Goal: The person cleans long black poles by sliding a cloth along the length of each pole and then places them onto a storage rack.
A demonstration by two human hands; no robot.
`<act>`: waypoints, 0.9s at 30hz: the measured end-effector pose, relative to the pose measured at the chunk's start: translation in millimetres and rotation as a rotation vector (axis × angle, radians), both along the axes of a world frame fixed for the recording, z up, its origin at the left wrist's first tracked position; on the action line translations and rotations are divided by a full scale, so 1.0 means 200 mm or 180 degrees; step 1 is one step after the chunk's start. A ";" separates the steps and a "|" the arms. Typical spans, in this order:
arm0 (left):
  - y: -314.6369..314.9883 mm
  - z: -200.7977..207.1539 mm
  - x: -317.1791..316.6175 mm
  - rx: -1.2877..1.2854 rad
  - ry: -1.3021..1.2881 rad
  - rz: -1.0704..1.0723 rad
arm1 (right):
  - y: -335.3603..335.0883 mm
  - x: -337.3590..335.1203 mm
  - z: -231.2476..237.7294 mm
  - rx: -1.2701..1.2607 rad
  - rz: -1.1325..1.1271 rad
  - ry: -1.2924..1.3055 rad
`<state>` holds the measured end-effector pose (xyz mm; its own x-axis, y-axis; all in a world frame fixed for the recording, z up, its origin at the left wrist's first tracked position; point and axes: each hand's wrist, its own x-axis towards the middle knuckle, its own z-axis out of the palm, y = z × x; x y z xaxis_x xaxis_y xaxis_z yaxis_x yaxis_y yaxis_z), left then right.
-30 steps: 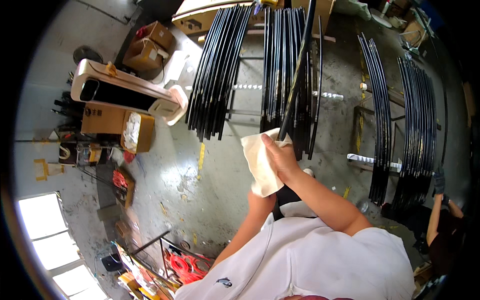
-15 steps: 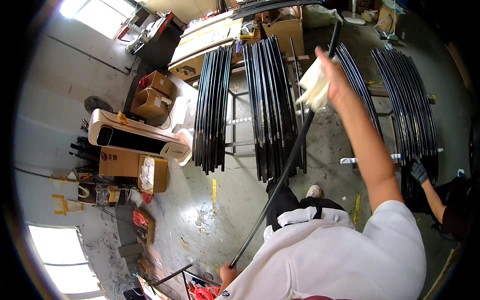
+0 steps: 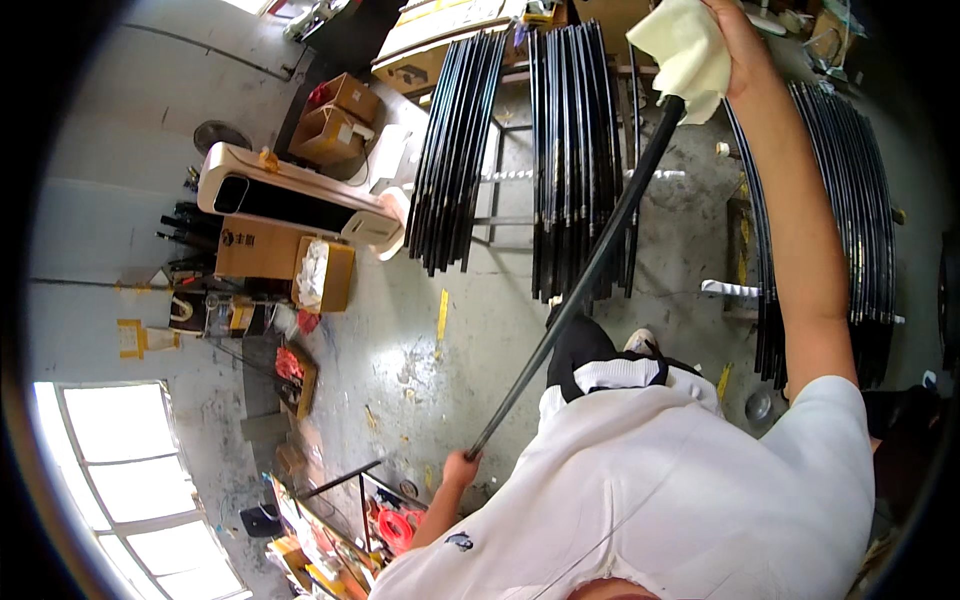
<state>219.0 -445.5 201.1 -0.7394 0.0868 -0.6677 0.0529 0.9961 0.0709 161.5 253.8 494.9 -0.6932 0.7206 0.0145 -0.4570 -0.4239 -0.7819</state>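
A long black tube slants across in front of my body, from lower left up to the upper right. My left hand is closed around its near, lower end. My right hand, arm stretched far out, grips a cream-coloured cloth. The cloth hangs loosely at the tube's far end, whose tip shows just under it; whether they touch there I cannot tell. Beyond the tube, similar black tubes lie side by side in a left bundle and a middle bundle.
More black tubes lie at the right, near a person in dark clothing. Left stand a pale upright machine and an open carton. A dark metal frame and red coils are at lower left.
My right hand and the cloth have slid outward along the tube to its far tip, which earlier stuck out past the hand. My left hand still holds the near end. The view has shifted.
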 end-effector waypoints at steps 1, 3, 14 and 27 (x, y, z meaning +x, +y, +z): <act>0.08 -0.04 -0.04 0.0196 -0.0094 -0.0056 | 0.03 -0.02 -0.02 0.0059 0.0258 0.0002; 0.38 0.07 -0.06 0.0548 -0.0129 -0.0047 | -0.19 -0.01 0.12 0.0181 -0.0130 -0.0307; 1.74 0.67 -0.34 0.3167 0.0088 -0.0175 | -1.09 -0.04 -0.54 -0.0487 0.0164 -0.0609; 1.36 0.26 -0.20 0.2470 -0.0021 0.0169 | -0.60 -0.10 -0.19 0.0171 0.0094 -0.0789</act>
